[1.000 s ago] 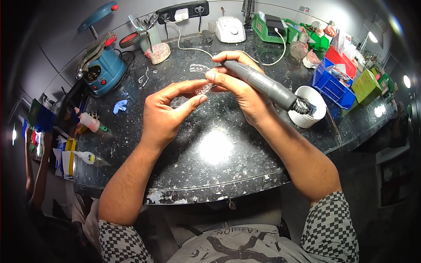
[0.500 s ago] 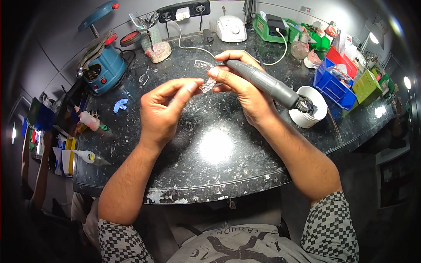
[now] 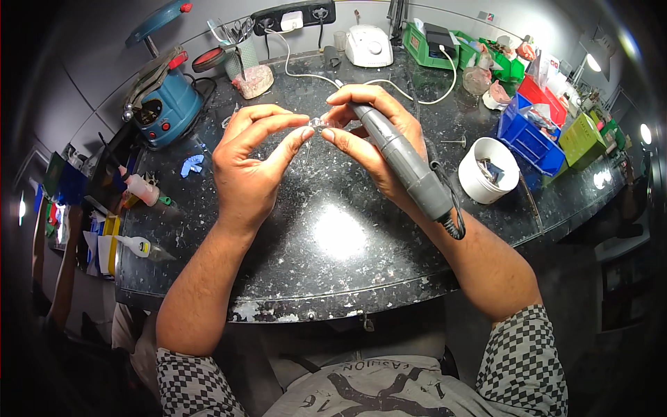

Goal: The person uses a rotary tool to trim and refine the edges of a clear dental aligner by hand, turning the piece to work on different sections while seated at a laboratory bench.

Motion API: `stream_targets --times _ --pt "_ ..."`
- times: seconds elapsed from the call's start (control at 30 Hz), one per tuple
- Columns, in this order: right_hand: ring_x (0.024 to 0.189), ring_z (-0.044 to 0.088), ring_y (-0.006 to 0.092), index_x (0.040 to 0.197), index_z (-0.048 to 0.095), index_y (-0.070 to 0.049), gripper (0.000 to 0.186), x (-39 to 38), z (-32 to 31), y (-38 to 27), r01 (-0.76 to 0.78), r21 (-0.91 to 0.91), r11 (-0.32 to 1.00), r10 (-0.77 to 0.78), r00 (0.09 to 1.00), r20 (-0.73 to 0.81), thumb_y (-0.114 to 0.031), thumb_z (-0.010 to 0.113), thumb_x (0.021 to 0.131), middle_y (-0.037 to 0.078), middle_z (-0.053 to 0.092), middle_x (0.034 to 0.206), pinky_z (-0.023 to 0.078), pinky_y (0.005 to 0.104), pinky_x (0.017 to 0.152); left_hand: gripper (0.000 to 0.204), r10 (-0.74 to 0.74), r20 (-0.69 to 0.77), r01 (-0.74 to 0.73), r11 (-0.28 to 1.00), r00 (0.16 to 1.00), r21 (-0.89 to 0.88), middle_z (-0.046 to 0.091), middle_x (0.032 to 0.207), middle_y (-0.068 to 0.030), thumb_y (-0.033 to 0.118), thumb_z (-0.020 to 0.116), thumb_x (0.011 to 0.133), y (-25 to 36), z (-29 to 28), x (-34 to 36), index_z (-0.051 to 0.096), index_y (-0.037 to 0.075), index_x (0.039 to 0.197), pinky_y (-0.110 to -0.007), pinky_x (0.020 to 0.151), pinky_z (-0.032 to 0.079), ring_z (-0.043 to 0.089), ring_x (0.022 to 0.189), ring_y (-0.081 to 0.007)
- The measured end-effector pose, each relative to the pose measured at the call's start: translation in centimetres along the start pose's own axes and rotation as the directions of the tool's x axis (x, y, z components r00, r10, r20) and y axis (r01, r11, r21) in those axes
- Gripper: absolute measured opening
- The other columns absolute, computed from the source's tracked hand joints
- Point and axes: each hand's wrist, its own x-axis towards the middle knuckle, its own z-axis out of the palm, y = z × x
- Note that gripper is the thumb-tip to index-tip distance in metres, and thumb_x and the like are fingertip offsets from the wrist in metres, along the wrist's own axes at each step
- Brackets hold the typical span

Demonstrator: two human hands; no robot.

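Between my two hands, above the bench, is a clear dental aligner, seen almost edge-on and partly hidden by fingertips. My left hand pinches one side of it between thumb and fingers. The thumb and forefinger of my right hand are at its other side. That same hand also cradles a dark grey rotary handpiece, which slants from the forefinger down over the wrist, its coiled cord trailing at the rear end. The working tip of the handpiece points away from me, past the forefinger.
A white tub with small items stands right of my right hand. Nearby lies a small metal bit. Blue scraps and a blue machine are on the left. A white control box stands behind; a blue bin sits right.
The aligner has turned from showing its arch to nearly edge-on. The handpiece's rear end has swung toward me, away from the tub. My left hand has risen slightly.
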Motion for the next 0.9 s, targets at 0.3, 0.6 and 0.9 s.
stream_targets --times 0.3,0.6,0.9 --pt "0.093 0.065 0.0124 0.114 0.063 -0.007 0.03 0.3 -0.4 0.2 0.014 -0.014 1.0 -0.014 0.999 -0.035 -0.005 0.073 0.085 0.006 0.066 0.097 0.053 0.0274 0.083 0.014 -0.035 0.028 0.037 0.994 0.999 -0.102 0.07 0.088 -0.0043 0.008 0.081 0.078 -0.2 0.3 0.1 0.076 0.004 0.091 -0.028 0.08 0.05 0.064 0.087 -0.0139" --pt "0.087 0.067 0.0098 0.11 0.064 -0.007 0.025 0.7 -1.1 1.5 -0.22 0.127 0.967 0.232 0.969 -0.087 -0.015 0.073 0.088 0.004 0.069 0.09 0.053 0.0238 0.071 0.02 -0.612 0.338 0.67 0.46 0.715 -0.583 0.07 0.093 -0.0013 0.022 0.072 0.091 -2.4 0.5 -0.3 0.072 0.005 0.1 -0.023 0.079 0.046 0.061 0.083 -0.0084" --pt "0.087 0.069 0.0131 0.116 0.062 -0.006 0.027 0.8 -1.6 2.0 -0.227 0.194 0.955 0.24 0.969 -0.051 -0.013 0.07 0.091 0.006 0.071 0.093 0.056 0.0273 0.073 0.02 -0.577 0.443 0.708 0.392 0.686 -0.587 0.07 0.091 -0.0009 0.027 0.069 0.093 -2.1 0.6 -0.4 0.07 0.008 0.098 -0.023 0.08 0.047 0.061 0.082 -0.0072"
